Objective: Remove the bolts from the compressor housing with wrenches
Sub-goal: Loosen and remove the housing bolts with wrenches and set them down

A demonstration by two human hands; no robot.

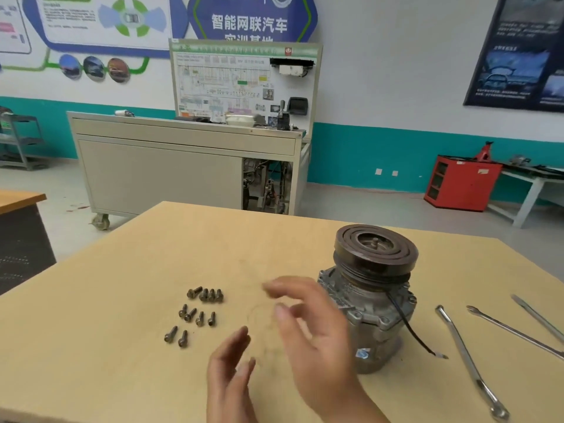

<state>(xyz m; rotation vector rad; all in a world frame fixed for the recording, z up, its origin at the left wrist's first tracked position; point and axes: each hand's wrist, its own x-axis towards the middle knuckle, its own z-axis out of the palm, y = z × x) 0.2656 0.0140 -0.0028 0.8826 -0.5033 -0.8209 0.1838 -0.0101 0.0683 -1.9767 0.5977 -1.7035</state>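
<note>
The compressor (370, 296) stands upright on the wooden table (122, 300), its rusty pulley on top and a black wire hanging down its right side. Several removed bolts (198, 312) lie loose on the table to its left. Three wrenches rest to the right of the compressor: a near one (467, 358), a middle one (515, 332) and a far one (538, 319). My right hand (311, 334) hovers just left of the compressor, fingers spread and blurred, holding nothing. My left hand (229, 380) is raised beside it near the table's front, fingers straight and empty.
Beyond the table's far edge stands a grey wheeled training bench (183, 166) with a display board. A red cabinet (460, 181) and a white bench sit at the back right. Another table corner (18, 199) shows at the left.
</note>
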